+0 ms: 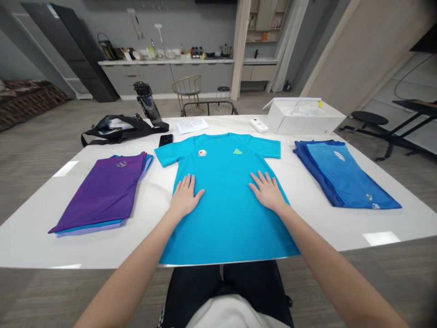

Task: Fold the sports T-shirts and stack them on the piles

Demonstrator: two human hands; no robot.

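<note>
A turquoise T-shirt [225, 191] lies spread flat, front up, on the white table [34, 228], its hem at the near edge. My left hand [185, 197] rests flat on the shirt's left side, fingers stretched out. My right hand [268, 191] lies flat on the shirt's right side, fingers apart. Neither hand holds anything. To the left sits a folded stack with a purple shirt [102, 191] on top. On the right lies a stack of folded blue shirts [344, 177].
At the table's far side are a black bag [116, 128], a dark bottle [148, 104], a black phone [165, 140], a paper sheet [192, 125], a small white device [259, 125] and an open white box [303, 116]. A kitchen counter and gold chair stand behind.
</note>
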